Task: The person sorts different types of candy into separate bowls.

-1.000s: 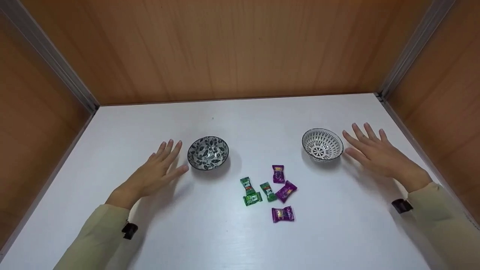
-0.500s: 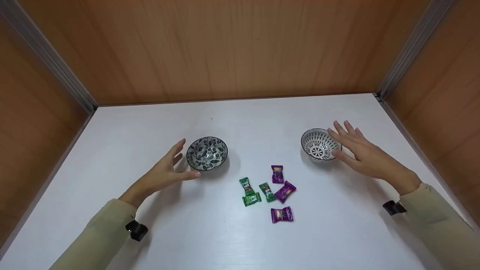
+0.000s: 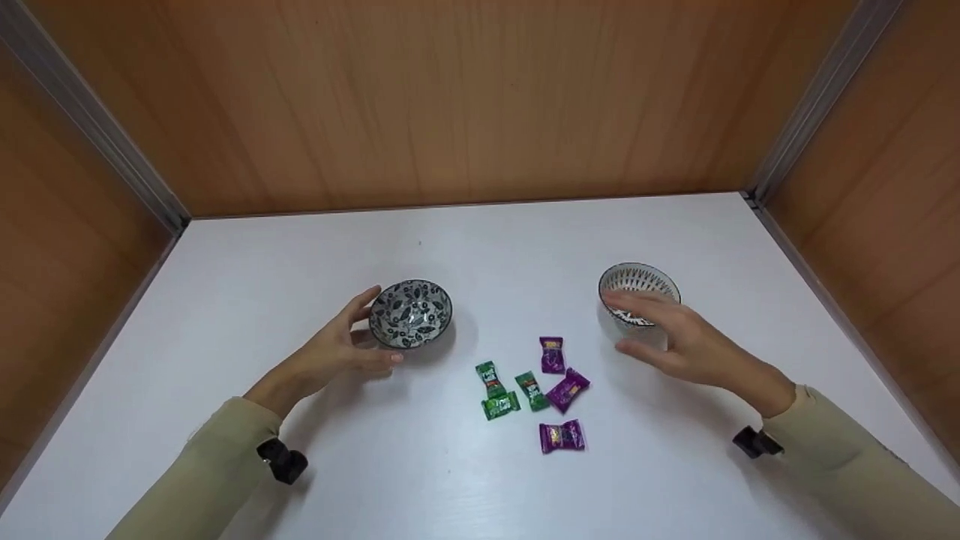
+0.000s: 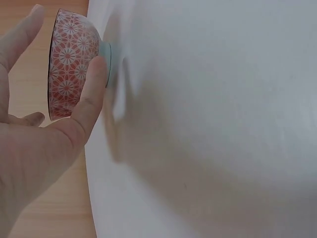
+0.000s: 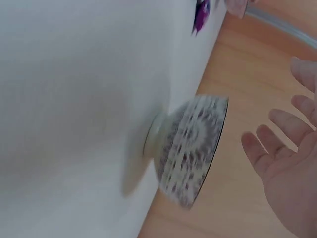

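Observation:
On the white table stands a bowl with a dark leaf pattern inside (image 3: 411,315); the left wrist view shows its red flowered outside (image 4: 72,64) and pale foot. My left hand (image 3: 330,352) is at its left side, fingers behind and thumb in front, spread around it rather than closed. To the right is a white bowl with a black dash pattern (image 3: 637,279). My right hand (image 3: 694,345) is raised in front of it with straight fingers, hiding part of its inside. In the right wrist view that bowl (image 5: 193,144) stands apart from the fingers.
Between the bowls and nearer the front lie green-wrapped candies (image 3: 500,405) and purple-wrapped candies (image 3: 568,390). Wooden panels (image 3: 465,105) enclose the table (image 3: 360,480) at the back and both sides.
My left hand has moved right, its fingers and thumb parting around the leaf-patterned bowl. My right hand has swept left from beside the white bowl to in front of it. The candies have stayed put.

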Demonstrator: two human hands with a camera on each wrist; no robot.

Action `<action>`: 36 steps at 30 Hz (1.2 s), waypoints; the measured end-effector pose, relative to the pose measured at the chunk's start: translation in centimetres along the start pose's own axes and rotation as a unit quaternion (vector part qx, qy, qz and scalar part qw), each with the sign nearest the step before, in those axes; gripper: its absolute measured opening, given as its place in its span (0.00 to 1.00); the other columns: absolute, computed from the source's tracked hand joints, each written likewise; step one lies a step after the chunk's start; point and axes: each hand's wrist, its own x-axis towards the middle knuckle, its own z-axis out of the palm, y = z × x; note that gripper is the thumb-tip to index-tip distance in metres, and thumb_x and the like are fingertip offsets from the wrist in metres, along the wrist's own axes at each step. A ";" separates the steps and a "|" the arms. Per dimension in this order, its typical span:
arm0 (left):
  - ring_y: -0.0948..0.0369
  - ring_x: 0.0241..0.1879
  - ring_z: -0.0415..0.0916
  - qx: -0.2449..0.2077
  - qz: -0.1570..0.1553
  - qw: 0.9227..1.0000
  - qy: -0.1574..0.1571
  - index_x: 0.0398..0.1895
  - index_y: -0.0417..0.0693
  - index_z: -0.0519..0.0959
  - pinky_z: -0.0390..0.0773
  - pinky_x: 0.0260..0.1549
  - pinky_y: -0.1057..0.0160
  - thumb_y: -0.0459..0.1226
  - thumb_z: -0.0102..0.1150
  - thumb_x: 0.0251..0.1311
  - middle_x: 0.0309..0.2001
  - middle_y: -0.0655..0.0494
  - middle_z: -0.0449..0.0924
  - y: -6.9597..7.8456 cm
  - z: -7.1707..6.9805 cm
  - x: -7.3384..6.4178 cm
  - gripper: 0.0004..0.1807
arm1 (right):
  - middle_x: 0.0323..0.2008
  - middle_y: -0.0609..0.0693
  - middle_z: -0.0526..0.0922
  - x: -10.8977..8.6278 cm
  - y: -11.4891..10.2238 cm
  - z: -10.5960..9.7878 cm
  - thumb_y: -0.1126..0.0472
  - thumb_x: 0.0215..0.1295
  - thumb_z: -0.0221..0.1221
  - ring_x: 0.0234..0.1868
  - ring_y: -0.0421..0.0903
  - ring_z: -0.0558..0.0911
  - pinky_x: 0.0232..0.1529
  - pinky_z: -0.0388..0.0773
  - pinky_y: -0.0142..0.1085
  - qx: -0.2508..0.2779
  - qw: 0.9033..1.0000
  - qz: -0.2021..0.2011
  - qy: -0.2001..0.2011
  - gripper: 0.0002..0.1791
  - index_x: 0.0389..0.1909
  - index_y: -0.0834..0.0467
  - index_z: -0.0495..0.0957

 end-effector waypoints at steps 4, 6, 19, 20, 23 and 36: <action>0.39 0.75 0.51 -0.010 -0.013 1.000 0.000 0.83 0.65 0.42 0.75 0.61 0.49 0.35 0.81 0.47 0.79 0.42 0.39 -0.2 -0.1 0.2 0.67 | 0.65 0.52 0.77 0.3 -1.5 1.5 0.61 0.65 0.69 0.60 0.50 0.79 0.53 0.82 0.38 0.109 0.992 -0.009 -0.058 0.33 0.70 0.55 0.72; 0.39 0.74 0.53 -0.013 -0.020 1.000 0.002 0.83 0.65 0.42 0.76 0.60 0.50 0.35 0.81 0.47 0.79 0.42 0.39 -0.3 0.0 0.2 0.67 | 0.61 0.54 0.79 0.3 -2.1 2.2 0.62 0.67 0.68 0.57 0.53 0.80 0.47 0.85 0.41 0.163 0.982 -0.011 -0.093 0.31 0.69 0.56 0.72; 0.38 0.67 0.64 -0.053 -0.031 0.998 0.015 0.83 0.65 0.42 0.84 0.48 0.45 0.33 0.81 0.48 0.75 0.39 0.45 -0.7 0.4 1.1 0.67 | 0.53 0.55 0.81 0.3 -4.8 5.5 0.59 0.65 0.69 0.50 0.55 0.82 0.48 0.84 0.39 0.281 0.922 0.091 -0.249 0.24 0.60 0.59 0.79; 0.38 0.66 0.64 -0.052 -0.030 0.998 0.018 0.83 0.65 0.43 0.84 0.47 0.45 0.32 0.81 0.48 0.74 0.40 0.46 -0.7 0.4 1.1 0.66 | 0.53 0.55 0.81 0.3 -4.9 5.6 0.58 0.65 0.69 0.50 0.54 0.82 0.48 0.84 0.39 0.283 0.921 0.089 -0.252 0.23 0.59 0.59 0.79; 0.39 0.64 0.66 -0.046 -0.028 0.998 0.029 0.83 0.64 0.45 0.84 0.46 0.45 0.32 0.81 0.48 0.73 0.39 0.48 -0.8 0.4 1.1 0.65 | 0.51 0.54 0.82 0.4 -5.2 6.0 0.57 0.64 0.70 0.47 0.52 0.82 0.46 0.84 0.38 0.279 0.921 0.082 -0.260 0.23 0.58 0.59 0.80; 0.41 0.56 0.76 0.023 -0.013 0.999 0.045 0.82 0.70 0.44 0.86 0.40 0.46 0.42 0.80 0.51 0.74 0.37 0.50 0.2 0.8 0.8 0.64 | 0.43 0.40 0.81 1.1 -6.3 7.1 0.58 0.60 0.73 0.43 0.38 0.79 0.46 0.80 0.31 0.178 0.932 0.114 -0.293 0.23 0.56 0.53 0.83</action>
